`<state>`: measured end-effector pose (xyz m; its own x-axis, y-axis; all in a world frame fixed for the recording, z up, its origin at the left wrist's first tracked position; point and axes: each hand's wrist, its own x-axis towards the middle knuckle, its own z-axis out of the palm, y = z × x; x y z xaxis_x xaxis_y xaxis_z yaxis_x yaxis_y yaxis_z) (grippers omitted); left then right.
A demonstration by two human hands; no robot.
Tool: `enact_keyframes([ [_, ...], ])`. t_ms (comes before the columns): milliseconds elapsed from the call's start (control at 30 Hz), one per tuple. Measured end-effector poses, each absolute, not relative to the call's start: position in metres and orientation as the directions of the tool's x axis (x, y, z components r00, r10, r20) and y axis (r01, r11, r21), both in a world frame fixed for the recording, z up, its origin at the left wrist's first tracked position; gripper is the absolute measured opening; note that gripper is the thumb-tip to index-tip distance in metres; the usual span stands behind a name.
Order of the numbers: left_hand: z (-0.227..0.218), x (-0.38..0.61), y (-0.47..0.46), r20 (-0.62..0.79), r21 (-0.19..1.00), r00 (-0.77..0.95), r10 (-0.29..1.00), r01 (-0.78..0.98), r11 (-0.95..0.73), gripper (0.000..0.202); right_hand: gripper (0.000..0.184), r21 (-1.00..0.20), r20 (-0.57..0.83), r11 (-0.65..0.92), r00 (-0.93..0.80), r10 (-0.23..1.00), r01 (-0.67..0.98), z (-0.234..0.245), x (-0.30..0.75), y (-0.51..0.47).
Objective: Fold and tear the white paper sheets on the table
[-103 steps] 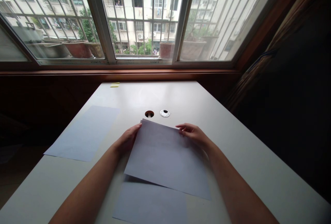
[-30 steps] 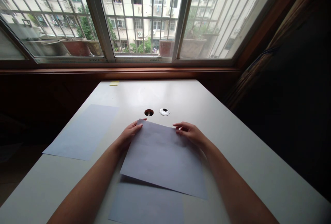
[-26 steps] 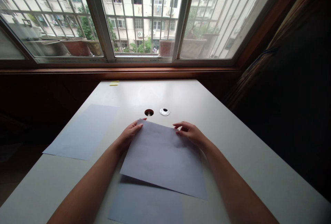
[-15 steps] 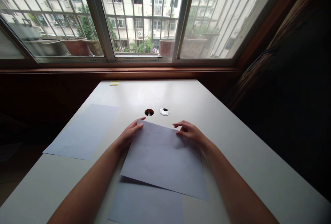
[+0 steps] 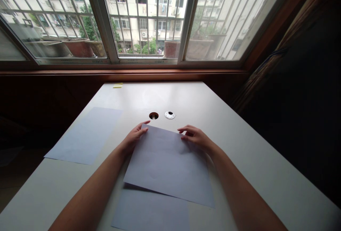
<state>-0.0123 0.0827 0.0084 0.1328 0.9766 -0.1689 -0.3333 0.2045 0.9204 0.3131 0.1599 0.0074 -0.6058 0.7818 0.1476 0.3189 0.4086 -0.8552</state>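
A plain white sheet of paper (image 5: 167,168) is tilted above the table between my hands, its near edge raised and casting a shadow. My left hand (image 5: 135,135) grips its far left corner, thumb on top and fingers behind. At the far right edge, my right hand (image 5: 196,137) has the paper between thumb and curled fingers, and the paper dents slightly there. Under the raised near edge lies a second white sheet (image 5: 150,210), partly covered by the held one.
Another sheet (image 5: 86,137) lies flat at the left edge of the white table (image 5: 255,167). A round cable hole (image 5: 153,116) and a metal grommet (image 5: 169,115) are beyond my hands. A yellow sticky note (image 5: 117,85) marks the far left corner, below a barred window.
Almost nothing differs. The near edge of the held sheet has dipped very slightly; both hands keep their places on it.
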Motion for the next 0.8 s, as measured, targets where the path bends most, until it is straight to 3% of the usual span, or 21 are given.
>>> enact_keyframes([
  [800, 0.0103, -0.0107, 0.0809, -0.177, 0.918, 0.136, 0.975, -0.334, 0.214, 0.066, 0.033, -0.845, 0.142, 0.410, -0.596, 0.790, 0.342, 0.0099, 0.3105, 0.1577],
])
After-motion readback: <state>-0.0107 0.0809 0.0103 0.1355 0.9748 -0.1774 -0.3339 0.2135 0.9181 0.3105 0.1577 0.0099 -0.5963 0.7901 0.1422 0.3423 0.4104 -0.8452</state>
